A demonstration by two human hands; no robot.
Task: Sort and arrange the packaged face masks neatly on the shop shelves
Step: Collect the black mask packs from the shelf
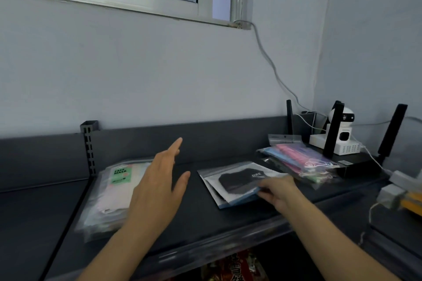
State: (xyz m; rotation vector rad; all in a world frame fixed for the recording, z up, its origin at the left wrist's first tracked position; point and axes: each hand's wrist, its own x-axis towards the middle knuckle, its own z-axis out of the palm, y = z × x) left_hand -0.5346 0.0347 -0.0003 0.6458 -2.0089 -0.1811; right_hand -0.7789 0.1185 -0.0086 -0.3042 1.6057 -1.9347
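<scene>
On the dark top shelf (196, 217) lie three groups of packaged masks. A stack of pale masks with a green "FACE MASK" label (114, 191) is at the left. A small stack with a black mask pack (237, 180) on top lies in the middle. Colourful pink and blue packs (296, 157) are piled at the right. My left hand (157, 187) hovers with straight fingers over the right edge of the pale stack, holding nothing. My right hand (277, 190) pinches the near right corner of the black mask stack.
A white camera (342, 134) and a black router with upright antennas (333, 130) stand at the back right, with cables running up the wall. More boxes sit at the far right (402, 194). Red packets (237, 267) show on the shelf below.
</scene>
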